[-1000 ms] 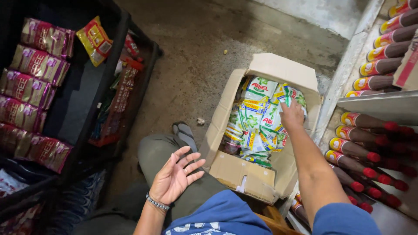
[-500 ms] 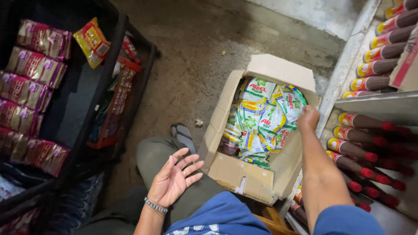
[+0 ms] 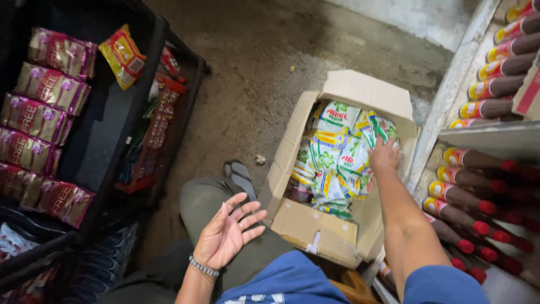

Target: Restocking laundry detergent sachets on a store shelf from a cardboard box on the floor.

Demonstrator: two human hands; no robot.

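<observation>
Where right hand [image 3: 385,155] reaches: cardboard box [image 3: 315,228] of green-and-yellow sachets [image 3: 332,155].

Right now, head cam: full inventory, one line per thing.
cardboard box: one, brown, flaps open, on the floor right of centre
sachet packs: many, green, white and yellow, filling the box
bottles: many, dark with red caps and yellow labels, lying on the right shelves
foil packs: about six, pink and gold, in a row in the black tray at left
yellow snack pack: one, on the tray edge
concrete floor: grey, bare
left hand: open, palm up, over the knee, beaded bracelet
right hand: on the sachets in the box
</observation>
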